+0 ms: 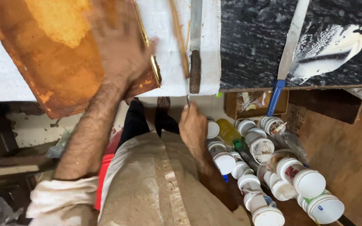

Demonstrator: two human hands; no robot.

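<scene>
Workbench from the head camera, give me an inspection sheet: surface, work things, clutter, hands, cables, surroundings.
Surface: white cloth beside a dark marbled slab smeared with white paste.
Job's things: rust-orange panel under the left hand; metal blade on the cloth.
Clutter: blue-handled knife; white-lidded jars piled below.
Grippers: left hand blurred, flat on the panel; right hand pinching something thin, kind unclear.
Cables: nothing seen.
Surroundings: wooden box under the slab edge.

Rough, seemingly wooden board [59, 54]; glossy plastic tubs [311, 184].
</scene>
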